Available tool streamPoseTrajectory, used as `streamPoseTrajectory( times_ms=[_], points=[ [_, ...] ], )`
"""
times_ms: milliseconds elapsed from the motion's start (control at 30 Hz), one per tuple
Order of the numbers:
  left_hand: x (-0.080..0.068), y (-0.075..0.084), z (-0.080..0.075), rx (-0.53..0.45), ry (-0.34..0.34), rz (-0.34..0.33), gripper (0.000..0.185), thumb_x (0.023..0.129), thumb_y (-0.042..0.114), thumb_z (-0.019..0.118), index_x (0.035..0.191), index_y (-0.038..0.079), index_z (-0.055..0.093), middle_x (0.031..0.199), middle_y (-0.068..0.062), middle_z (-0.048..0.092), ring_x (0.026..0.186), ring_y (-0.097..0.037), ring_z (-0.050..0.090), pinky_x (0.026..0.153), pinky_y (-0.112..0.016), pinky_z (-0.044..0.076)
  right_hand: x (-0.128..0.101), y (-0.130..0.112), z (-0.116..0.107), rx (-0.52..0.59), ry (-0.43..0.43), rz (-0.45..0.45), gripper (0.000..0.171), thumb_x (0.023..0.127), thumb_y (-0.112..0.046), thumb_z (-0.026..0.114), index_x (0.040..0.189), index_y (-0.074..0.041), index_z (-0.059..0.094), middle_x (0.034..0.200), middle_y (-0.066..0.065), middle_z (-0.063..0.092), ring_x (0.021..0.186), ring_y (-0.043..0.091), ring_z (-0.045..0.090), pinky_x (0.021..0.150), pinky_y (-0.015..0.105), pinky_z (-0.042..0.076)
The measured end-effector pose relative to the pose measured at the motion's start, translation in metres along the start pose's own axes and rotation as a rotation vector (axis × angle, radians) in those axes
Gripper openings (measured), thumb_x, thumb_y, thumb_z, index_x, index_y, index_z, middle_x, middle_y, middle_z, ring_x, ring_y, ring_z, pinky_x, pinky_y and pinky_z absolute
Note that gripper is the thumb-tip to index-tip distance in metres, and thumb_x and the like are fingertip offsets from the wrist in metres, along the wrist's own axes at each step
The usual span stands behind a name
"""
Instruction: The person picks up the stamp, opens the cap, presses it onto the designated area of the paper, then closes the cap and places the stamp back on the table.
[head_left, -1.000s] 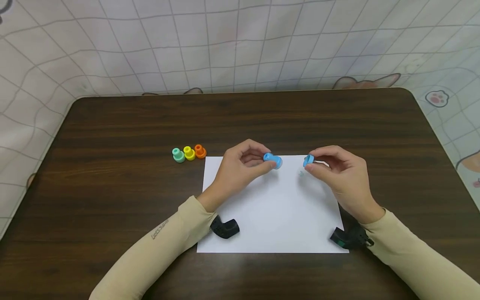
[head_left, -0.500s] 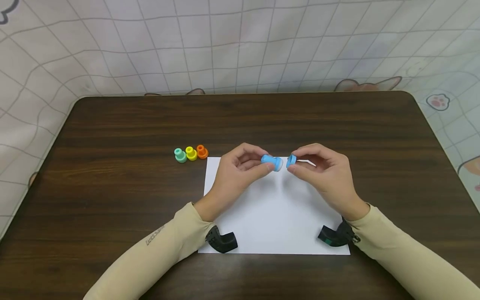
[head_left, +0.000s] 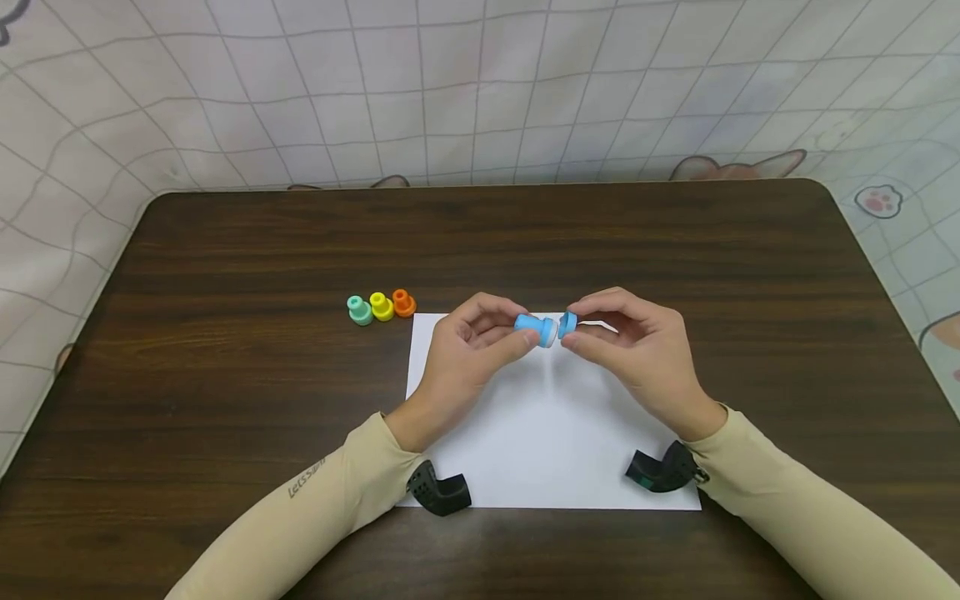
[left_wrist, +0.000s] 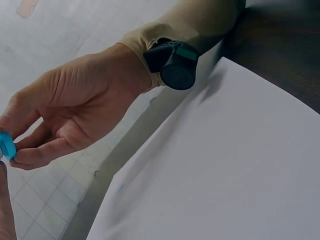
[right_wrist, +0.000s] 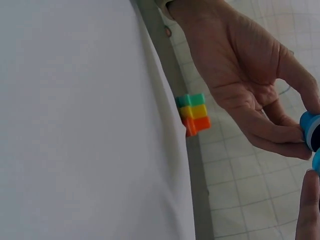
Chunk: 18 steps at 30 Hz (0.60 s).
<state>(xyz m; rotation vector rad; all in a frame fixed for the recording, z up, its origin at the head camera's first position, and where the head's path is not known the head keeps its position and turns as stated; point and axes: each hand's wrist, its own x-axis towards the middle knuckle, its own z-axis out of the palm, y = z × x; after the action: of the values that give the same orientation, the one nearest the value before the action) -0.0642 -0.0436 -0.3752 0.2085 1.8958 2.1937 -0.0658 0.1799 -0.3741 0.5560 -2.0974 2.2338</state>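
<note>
Nearly there: above the white paper [head_left: 555, 433], the left hand [head_left: 468, 354] pinches the blue stamp [head_left: 534, 326] and the right hand [head_left: 637, 350] pinches its blue cap [head_left: 569, 324], seemingly just short of seated.

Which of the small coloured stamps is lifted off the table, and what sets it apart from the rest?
The blue stamp: the left hand pinches it above the white paper. The green stamp, yellow stamp and orange stamp stand in a row on the table.
</note>
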Motion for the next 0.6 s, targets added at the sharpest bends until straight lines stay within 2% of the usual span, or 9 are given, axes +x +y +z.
streamPoseTrajectory(
  times_ms=[167, 400, 600],
  points=[
    [-0.0005, -0.0027, 0.0014, -0.021, 0.007, 0.01, 0.026, 0.094, 0.005, 0.072, 0.118, 0.004, 0.063, 0.107, -0.001, 0.069, 0.099, -0.011, 0.072, 0.099, -0.027, 0.061, -0.0012, 0.0002, 0.0023, 0.014, -0.02, -0.009, 0.033, 0.079, 0.015, 0.08, 0.11, 0.013, 0.069, 0.108, 0.002, 0.071, 0.098, 0.014, 0.071, 0.092, 0.031, 0.063],
    [-0.0014, -0.0039, 0.0039, -0.051, 0.011, 0.007, 0.025, 0.093, 0.005, 0.072, 0.116, 0.003, 0.063, 0.106, 0.001, 0.07, 0.096, -0.01, 0.071, 0.097, -0.025, 0.062, -0.0029, -0.0027, 0.0073, 0.011, -0.036, -0.038, 0.037, 0.072, 0.028, 0.076, 0.107, 0.021, 0.065, 0.105, 0.0, 0.072, 0.096, 0.015, 0.071, 0.09, 0.036, 0.064],
    [-0.0017, -0.0045, 0.0046, -0.053, 0.014, 0.015, 0.025, 0.093, 0.004, 0.071, 0.116, 0.002, 0.063, 0.107, 0.0, 0.069, 0.097, -0.011, 0.071, 0.097, -0.025, 0.062, -0.0036, -0.0021, 0.0077, 0.005, -0.034, -0.054, 0.036, 0.072, 0.025, 0.078, 0.106, 0.023, 0.064, 0.105, -0.001, 0.072, 0.095, 0.014, 0.072, 0.089, 0.036, 0.064]
  ],
)
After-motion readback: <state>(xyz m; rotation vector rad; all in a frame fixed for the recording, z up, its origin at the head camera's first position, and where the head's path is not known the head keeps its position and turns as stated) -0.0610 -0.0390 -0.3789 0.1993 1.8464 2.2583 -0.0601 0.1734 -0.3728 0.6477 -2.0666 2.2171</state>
